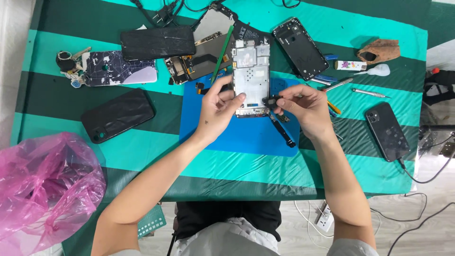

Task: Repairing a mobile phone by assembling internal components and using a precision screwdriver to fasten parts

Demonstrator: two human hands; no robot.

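On the blue mat (237, 137), the left hand (215, 111) grips the opened phone frame (250, 78) by its edge. The right hand (303, 106) pinches what looks like 1 small black part (271, 100) at its lower corner, mid-fitting; seating it calls for fine alignment.

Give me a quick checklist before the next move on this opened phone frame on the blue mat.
1. Left hand steadies the phone frame: ok.
2. Frame lies on the blue mat: ok.
3. Right hand pinches a small black part at the frame's lower right edge: ok.
4. Part aligned with its seat: cannot tell.
5. Green pry stick lies beside the frame, within reach: ok.
6. Black tool under the right hand clear of the frame: cannot tell.
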